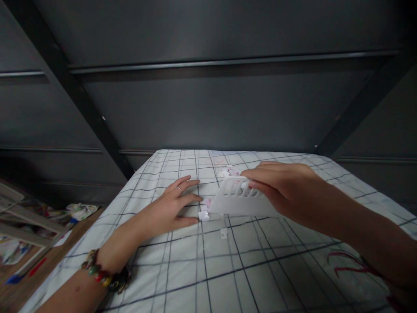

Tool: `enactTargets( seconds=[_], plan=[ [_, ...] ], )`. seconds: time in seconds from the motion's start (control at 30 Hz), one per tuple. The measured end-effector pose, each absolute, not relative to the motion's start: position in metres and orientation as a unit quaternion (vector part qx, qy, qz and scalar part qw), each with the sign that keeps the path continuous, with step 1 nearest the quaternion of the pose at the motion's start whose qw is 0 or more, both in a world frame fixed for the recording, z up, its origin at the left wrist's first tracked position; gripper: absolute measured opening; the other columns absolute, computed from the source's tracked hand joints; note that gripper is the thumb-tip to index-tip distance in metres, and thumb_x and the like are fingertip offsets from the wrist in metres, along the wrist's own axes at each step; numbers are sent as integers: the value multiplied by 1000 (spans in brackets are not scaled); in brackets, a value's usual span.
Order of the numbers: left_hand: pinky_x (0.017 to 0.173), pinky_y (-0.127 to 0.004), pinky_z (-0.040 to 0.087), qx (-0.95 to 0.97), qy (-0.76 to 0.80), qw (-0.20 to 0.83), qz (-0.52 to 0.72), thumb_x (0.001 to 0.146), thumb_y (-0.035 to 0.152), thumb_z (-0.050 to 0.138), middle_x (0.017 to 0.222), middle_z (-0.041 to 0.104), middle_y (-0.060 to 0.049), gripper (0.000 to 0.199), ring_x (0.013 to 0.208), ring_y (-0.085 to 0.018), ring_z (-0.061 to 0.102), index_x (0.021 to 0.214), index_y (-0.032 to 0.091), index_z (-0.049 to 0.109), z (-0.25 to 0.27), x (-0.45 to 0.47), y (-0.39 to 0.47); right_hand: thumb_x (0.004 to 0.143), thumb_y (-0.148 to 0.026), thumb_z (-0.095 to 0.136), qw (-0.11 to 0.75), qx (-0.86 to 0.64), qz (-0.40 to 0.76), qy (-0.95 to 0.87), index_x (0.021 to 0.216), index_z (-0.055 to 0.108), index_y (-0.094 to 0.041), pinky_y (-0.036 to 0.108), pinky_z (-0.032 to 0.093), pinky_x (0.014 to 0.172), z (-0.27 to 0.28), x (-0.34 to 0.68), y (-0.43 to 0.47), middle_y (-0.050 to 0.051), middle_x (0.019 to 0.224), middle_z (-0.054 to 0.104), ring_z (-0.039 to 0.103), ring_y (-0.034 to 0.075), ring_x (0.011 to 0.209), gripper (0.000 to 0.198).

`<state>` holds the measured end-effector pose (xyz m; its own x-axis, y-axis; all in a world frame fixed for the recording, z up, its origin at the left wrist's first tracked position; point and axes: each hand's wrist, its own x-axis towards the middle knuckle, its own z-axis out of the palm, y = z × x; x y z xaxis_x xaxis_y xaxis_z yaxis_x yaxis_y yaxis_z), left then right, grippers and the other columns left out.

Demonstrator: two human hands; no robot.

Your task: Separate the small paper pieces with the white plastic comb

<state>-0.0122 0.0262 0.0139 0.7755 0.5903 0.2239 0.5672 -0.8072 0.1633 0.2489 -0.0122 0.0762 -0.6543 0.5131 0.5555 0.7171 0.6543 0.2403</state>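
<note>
My right hand (pixel 283 184) is closed on the upper edge of a white slotted plastic piece (pixel 243 205), which stands tilted on the checked cloth. A row of slots runs along its top; its exact kind I cannot make out. My left hand (pixel 176 204) is palm down on the cloth, fingers spread. Its fingertips are beside small white and pink paper scraps (pixel 204 214), close to the plastic piece's left edge. More crumpled scraps (pixel 230 171) lie behind the piece, and a single small white scrap (pixel 223 233) is in front of it.
A white cloth with dark grid lines (pixel 182 269) covers the table. Dark grey panels (pixel 208 108) rise directly behind its far edge. At the lower left, a pale wooden frame (pixel 32 234) and several items, including a crumpled bag (pixel 78 211), are on the wooden floor.
</note>
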Motion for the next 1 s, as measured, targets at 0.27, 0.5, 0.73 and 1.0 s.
enactTargets(
  seconds=[0.27, 0.5, 0.73, 1.0],
  plan=[
    [106, -48, 23, 936, 325, 42, 130, 75, 25, 72, 139, 35, -12, 36, 132, -30, 22, 108, 19, 58, 14, -10, 26, 77, -2, 44, 226, -349, -212, -884, 80, 65, -15, 22, 46, 56, 82, 236, -28, 3, 72, 69, 60, 13, 58, 26],
    [106, -48, 23, 935, 326, 49, 128, 74, 26, 71, 138, 36, -11, 22, 132, -31, 20, 92, 19, 60, 15, -13, 29, 77, -2, 42, 222, -375, -212, -875, 81, 65, -15, 26, 47, 65, 74, 239, -25, 5, 79, 69, 61, 16, 69, 27],
    [105, -48, 24, 935, 327, 44, 127, 72, 27, 73, 138, 36, -12, 23, 131, -31, 23, 89, 19, 59, 16, -15, 29, 74, 1, 44, 213, -324, -156, -909, 77, 63, -15, 21, 38, 50, 91, 240, -34, 1, 65, 63, 54, 10, 54, 26],
    [103, -47, 29, 933, 333, 3, 135, 82, 30, 61, 135, 39, -11, 14, 130, -30, 25, 90, 19, 58, 14, -24, 35, 66, 8, 39, 179, -353, -130, -909, 72, 57, -17, 23, 31, 52, 77, 238, -27, -2, 60, 51, 44, 10, 55, 31]
  ],
)
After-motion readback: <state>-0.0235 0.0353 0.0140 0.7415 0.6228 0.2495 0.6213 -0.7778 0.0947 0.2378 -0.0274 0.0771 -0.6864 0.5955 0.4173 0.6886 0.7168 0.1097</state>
